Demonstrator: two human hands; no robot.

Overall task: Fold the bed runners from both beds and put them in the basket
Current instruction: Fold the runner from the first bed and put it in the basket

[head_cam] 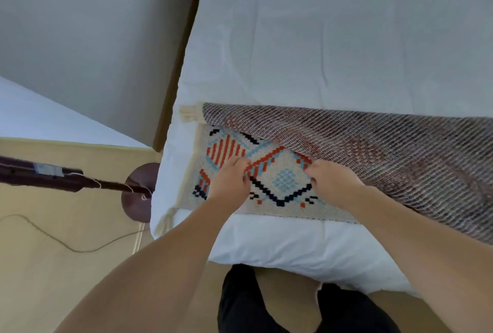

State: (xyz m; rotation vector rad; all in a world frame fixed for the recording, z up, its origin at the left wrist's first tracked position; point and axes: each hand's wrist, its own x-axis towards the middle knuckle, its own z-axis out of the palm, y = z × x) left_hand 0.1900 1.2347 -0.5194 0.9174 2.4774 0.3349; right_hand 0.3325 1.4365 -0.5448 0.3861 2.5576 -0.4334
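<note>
A woven bed runner [346, 151] lies across the foot of a white bed [320, 39]. Its cream face carries red, light blue and dark blue diamonds; a long part is turned over and shows the grey-brown underside. Cream tassels hang at its left end. My left hand [230, 180] and my right hand [330, 180] both pinch the turned-over edge near the runner's left end, a short way apart. No basket is in view.
A dark floor lamp [138, 191] with a round base and a thin cord stands on the wooden floor left of the bed. A second white bed corner [40, 116] shows at far left. A grey wall panel [93, 39] rises behind. My dark trousers [248, 306] are below.
</note>
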